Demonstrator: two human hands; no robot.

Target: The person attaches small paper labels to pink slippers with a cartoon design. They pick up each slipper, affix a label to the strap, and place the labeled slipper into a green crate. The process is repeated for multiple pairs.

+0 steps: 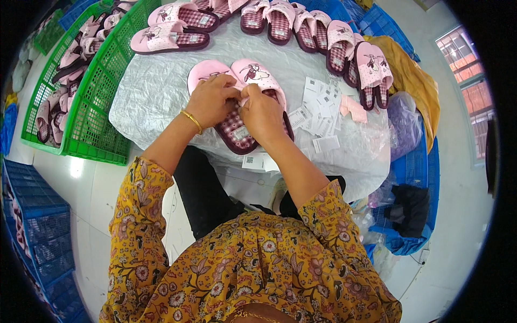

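A pair of pink slippers lies in front of me on a table covered in wrinkled white plastic (145, 97). The left slipper (237, 135) and right slipper (258, 72) have dark checked insoles and a printed animal figure on the upper. Over the left slipper's opening, my left hand (215, 99) is closed, fingers curled and pinched. My right hand (264, 116) is closed too, its fingertips meeting the left's between the two uppers. Whatever they pinch is hidden by the fingers. A small white label (240, 132) shows on the left insole.
White printed tags (322, 105) and pink slips (353, 109) lie to the right. Finished-looking slippers (169, 39) line the table's far edge. A green crate (97, 97) of slippers stands left, blue crates (46, 237) lower left, and a blue bin (431, 183) right.
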